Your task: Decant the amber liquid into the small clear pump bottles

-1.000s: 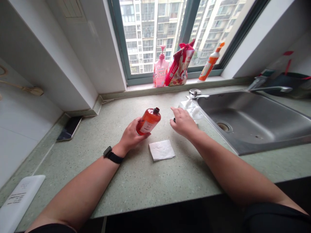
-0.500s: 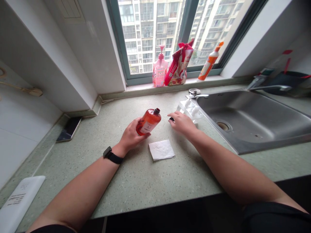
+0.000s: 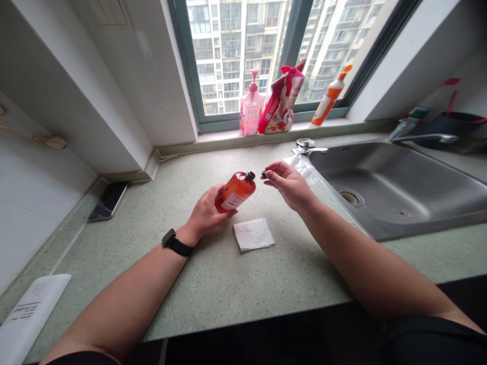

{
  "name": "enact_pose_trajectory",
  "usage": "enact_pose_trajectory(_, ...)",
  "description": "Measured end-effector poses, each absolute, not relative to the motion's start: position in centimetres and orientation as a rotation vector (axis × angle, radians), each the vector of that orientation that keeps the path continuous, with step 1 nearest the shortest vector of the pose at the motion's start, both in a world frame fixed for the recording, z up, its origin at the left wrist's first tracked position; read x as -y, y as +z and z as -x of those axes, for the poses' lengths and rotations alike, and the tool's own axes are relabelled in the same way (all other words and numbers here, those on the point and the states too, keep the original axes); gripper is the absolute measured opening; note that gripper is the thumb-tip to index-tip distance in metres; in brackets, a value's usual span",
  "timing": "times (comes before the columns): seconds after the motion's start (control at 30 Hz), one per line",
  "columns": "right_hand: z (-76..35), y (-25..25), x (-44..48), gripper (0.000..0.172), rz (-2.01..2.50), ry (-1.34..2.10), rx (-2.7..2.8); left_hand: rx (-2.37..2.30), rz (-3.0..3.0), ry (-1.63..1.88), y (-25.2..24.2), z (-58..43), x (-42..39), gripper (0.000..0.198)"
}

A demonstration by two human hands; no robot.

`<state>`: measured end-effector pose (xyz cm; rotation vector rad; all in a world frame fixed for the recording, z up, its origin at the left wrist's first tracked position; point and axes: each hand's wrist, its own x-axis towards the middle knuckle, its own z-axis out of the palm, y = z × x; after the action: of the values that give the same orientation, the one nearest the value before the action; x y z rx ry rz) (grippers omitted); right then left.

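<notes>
My left hand (image 3: 207, 210) is closed around an orange-red bottle (image 3: 236, 192) with a pale label. The bottle tilts to the right, and its dark threaded neck is uncapped. Between the thumb and fingers of my right hand (image 3: 286, 183) is a small black cap (image 3: 264, 174), a short gap to the right of the bottle's mouth. On the counter below the bottle lies a folded white paper towel (image 3: 253, 234). Clear pump dispensers (image 3: 304, 166) stand behind my right hand, which partly hides them.
A steel sink (image 3: 399, 177) with a tap fills the right side. A pink pump bottle (image 3: 250, 111), a red bag (image 3: 283, 101) and an orange-white bottle (image 3: 330, 101) stand on the windowsill. A phone (image 3: 109, 200) and a white box-like object (image 3: 34, 314) lie at the left.
My right hand has turned and risen slightly, bringing the black cap into clearer view near the bottle's mouth. The bottle has shifted slightly right and tilts further that way.
</notes>
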<state>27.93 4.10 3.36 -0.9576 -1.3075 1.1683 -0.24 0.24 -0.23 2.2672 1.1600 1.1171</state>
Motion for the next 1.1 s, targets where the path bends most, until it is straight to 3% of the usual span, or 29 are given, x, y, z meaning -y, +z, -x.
enact_pose_trajectory(0.37, -26.0, 3.4, -2.9, 0.047, 0.873, 1.267, 1.073, -1.153, -2.414, 1.101, 0.1, 0.1, 0.0, 0.07)
enact_pose_trajectory(0.87, -27.8, 3.6, -3.7, 0.041, 0.855, 1.035, 1.548, -1.184, -2.378, 1.104, -0.4, 0.4, -0.2, 0.081)
enact_pose_trajectory(1.1, -28.5, 4.0, -3.7, 0.042, 0.947, 0.864, 1.7, -1.182, -2.387, 1.122, -0.1, 0.3, 0.0, 0.07)
